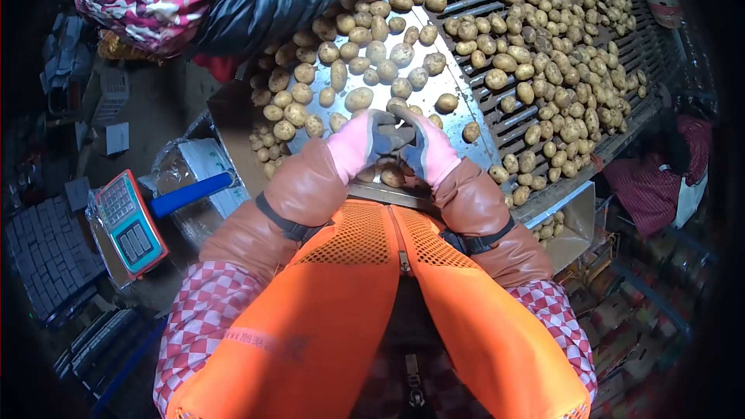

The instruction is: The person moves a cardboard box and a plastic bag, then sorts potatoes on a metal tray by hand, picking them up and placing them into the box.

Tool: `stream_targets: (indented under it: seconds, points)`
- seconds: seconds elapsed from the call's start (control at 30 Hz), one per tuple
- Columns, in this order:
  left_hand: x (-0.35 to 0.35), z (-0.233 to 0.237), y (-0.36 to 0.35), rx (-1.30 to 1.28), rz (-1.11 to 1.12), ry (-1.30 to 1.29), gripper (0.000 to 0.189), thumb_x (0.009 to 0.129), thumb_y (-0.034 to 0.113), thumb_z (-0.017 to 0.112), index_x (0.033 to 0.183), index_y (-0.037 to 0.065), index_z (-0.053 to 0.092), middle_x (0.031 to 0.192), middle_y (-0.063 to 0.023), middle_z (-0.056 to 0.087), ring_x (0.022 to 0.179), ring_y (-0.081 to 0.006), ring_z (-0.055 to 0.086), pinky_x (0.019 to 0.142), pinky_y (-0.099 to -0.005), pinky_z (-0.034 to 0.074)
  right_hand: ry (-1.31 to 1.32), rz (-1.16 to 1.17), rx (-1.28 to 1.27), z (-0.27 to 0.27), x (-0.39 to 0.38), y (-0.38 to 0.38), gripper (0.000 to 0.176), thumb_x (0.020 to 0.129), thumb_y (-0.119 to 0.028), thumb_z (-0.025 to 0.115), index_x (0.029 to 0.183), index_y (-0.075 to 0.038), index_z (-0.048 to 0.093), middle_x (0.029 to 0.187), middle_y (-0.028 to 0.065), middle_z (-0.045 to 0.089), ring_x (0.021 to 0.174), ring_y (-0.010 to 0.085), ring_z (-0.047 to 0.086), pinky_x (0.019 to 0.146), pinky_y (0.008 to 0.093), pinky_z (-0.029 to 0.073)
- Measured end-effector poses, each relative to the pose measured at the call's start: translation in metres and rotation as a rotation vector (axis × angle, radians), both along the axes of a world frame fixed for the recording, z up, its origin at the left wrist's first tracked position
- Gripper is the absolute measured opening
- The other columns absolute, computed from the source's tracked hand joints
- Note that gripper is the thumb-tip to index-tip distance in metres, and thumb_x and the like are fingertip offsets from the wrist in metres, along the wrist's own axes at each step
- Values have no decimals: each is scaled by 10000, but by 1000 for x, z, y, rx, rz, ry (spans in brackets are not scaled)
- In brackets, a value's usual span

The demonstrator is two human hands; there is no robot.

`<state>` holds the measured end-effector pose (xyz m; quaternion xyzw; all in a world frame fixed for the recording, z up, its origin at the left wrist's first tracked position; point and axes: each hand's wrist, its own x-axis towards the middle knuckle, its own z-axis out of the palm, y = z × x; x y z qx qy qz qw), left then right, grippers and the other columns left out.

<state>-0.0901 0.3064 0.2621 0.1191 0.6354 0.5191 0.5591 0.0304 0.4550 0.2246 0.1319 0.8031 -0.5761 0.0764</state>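
Both of my hands wear pink gloves with grey-blue palms and meet over the near edge of the metal tray (463,120). My left hand (371,140) curls inward on the left, and my right hand (423,141) curls toward it, fingertips nearly touching. Whatever lies between or under the fingers is hidden. Just in front of the hands a potato (359,98) lies on the tray, with several others around it. Another potato (393,177) sits below the hands at the tray's near edge.
A slatted rack (497,101) heaped with potatoes slopes away at the right. At the upper left a co-worker's dark sleeve (283,4) reaches across the tray. A scale (130,225) stands at the left, and an open cardboard box (576,225) with potatoes at the lower right.
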Motion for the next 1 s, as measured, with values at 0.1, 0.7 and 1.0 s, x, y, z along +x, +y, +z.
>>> stream_targets:
  seconds: [0.1,0.7,1.0]
  points:
    - [8,-2,7,-84,-155,1,394,915,395,713,950,2,707,757,-28,689,619,-110,625,520,-281,492,126,42,173,-10,12,6,739,842,-76,729,1503,-23,402,1368,142,592,1231,200,576,1029,330,472]
    - [32,12,41,28,256,-267,351,970,354,597,1142,61,687,982,-97,712,749,-213,704,573,-344,559,115,-288,-416,13,34,12,541,868,-50,727,1374,-18,538,1230,139,649,1091,189,649,927,323,525]
    - [36,-29,9,121,195,-43,262,918,193,733,1069,-14,679,944,-82,717,834,-153,669,725,-293,541,82,-184,-210,3,16,-6,681,765,-37,802,1385,-12,523,1188,143,664,1070,220,664,952,320,514]
